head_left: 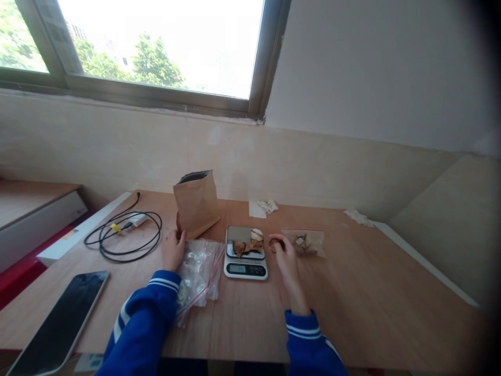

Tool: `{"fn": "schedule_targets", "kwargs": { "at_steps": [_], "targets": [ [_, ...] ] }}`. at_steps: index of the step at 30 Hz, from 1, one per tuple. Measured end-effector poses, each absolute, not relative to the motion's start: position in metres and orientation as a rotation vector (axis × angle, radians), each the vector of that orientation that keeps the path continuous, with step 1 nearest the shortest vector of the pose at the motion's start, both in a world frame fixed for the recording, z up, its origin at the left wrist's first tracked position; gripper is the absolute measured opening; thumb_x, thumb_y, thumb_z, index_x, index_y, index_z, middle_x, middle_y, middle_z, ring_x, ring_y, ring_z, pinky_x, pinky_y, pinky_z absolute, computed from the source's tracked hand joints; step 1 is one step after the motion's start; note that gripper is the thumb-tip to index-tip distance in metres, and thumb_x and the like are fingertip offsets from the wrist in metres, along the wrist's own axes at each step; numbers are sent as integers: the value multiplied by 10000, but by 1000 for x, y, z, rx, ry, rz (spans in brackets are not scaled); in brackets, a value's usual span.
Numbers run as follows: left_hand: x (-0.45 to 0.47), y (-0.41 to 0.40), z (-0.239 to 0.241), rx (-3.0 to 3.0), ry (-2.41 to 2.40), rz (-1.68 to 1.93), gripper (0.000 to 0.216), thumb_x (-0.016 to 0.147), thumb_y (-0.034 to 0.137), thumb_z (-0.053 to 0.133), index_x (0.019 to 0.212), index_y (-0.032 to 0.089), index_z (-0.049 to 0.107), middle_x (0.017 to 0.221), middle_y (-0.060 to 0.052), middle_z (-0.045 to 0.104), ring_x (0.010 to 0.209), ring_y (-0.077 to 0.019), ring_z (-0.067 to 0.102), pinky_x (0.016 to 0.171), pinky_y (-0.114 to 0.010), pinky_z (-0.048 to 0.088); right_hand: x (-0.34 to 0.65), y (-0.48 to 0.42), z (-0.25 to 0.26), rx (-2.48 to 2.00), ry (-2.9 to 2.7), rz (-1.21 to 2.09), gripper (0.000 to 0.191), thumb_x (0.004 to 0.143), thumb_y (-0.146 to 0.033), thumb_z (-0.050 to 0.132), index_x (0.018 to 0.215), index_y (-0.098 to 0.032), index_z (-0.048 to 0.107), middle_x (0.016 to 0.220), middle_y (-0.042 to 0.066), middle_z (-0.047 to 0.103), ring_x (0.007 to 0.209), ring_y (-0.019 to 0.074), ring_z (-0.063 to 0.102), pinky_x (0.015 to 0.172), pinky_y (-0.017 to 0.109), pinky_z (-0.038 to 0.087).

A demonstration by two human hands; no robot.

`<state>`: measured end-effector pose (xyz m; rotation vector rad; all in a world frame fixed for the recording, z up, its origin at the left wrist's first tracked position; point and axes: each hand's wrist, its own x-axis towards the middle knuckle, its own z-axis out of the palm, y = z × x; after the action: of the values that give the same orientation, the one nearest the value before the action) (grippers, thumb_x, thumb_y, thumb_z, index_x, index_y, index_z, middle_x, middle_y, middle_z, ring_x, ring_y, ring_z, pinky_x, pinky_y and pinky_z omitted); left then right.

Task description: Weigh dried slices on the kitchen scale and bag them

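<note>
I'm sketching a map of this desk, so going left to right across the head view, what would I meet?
Dark-screened device, coiled black cable, left hand, brown paper bag, digital scale, right hand, crumpled white paper at the back right.

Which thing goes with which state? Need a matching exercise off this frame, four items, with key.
Things
1. paper pouch
2. digital scale
3. cable
4. plastic bags just left of the scale

States
A. black, lying in loose coils
B. clear, with red lines
C. brown, standing with its mouth open
D. loaded with brown pieces and a pale round piece

Pairs: 1-C, 2-D, 3-A, 4-B
</note>
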<state>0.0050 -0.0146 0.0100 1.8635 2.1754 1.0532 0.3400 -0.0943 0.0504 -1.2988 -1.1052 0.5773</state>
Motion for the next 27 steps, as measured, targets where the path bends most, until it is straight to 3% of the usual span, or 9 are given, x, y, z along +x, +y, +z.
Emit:
{"fn": "schedule_targets", "kwargs": {
  "at_steps": [4, 8, 15, 23, 27],
  "targets": [
    [4, -13, 9, 1877, 2168, 1048, 402, 881, 482, 330, 871, 161, 572, 860, -112, 637, 876, -268, 580, 769, -369, 420, 337, -91, 44, -1314, -1154, 576, 292, 773, -322, 368, 784, -192, 630, 810, 53, 651, 791, 211, 579, 691, 317, 451],
    [3, -13, 8, 1871, 2166, 1048, 398, 880, 485, 336, 862, 161, 567, 863, -106, 638, 865, -259, 578, 766, -362, 420, 330, -88, 38, -1300, -1204, 564, 367, 835, -409, 339, 820, -193, 635, 882, 62, 667, 880, 220, 589, 792, 335, 441],
    [5, -15, 9, 1865, 2187, 1043, 400, 880, 486, 335, 884, 162, 568, 865, -114, 639, 884, -272, 579, 771, -372, 424, 324, -69, 25, -1459, -1219, 428, 503, 747, -559, 577, 1046, -154, 572, 990, 120, 652, 907, 235, 597, 811, 354, 450],
    [5, -16, 11, 1856, 2184, 1045, 390, 882, 482, 338, 876, 166, 566, 882, -113, 638, 893, -276, 573, 777, -376, 425, 325, -62, 15, -1512, -1303, 303, 454, 804, -509, 515, 1064, -138, 552, 1057, 159, 618, 998, 261, 565, 879, 402, 423],
    [6, -16, 11, 1864, 2178, 1055, 397, 883, 484, 333, 900, 163, 566, 897, -117, 643, 898, -280, 572, 791, -383, 422, 322, -71, 26, -1440, -1264, 315, 346, 880, -377, 354, 1104, -169, 516, 1121, 144, 584, 1058, 241, 530, 937, 409, 389]
  ]
}}
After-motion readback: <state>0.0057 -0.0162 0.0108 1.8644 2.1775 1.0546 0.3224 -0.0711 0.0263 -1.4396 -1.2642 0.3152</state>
